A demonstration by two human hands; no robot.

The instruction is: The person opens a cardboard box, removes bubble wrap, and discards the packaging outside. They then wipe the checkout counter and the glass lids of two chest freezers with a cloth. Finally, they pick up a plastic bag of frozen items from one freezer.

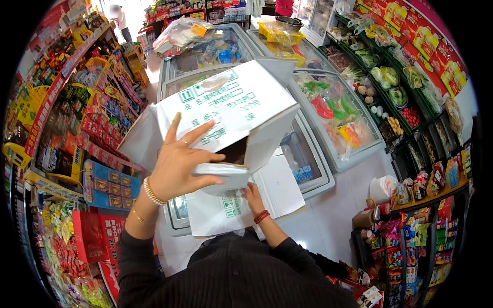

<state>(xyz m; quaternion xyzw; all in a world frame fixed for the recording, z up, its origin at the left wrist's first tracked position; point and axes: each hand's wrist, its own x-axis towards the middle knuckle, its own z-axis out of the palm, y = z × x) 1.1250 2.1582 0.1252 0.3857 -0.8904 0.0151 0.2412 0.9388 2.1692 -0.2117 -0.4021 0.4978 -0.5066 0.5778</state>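
Note:
A white cardboard box [215, 104] with green print stands tilted before me, its flaps spread and a dark gap showing into its inside. My left hand [183, 161], with a ring and pearl bracelet, is at the box's near left side, fingers spread. Its fingertips lie over the printed panel and near flap; whether they press on it is unclear. Lower down, my right hand [254, 198], with a red bead bracelet, grips the box's lower near edge. White printed cardboard [281, 184] spreads beneath, close to my body; whether it belongs to the same box is hard to tell.
Glass-topped chest freezers [339, 111] stand under and beyond the box. Plastic bags [181, 36] and a yellow basket [283, 34] lie on them. Snack shelves [96, 115] line the left, vegetable racks [385, 77] the right. A person [122, 25] stands far off.

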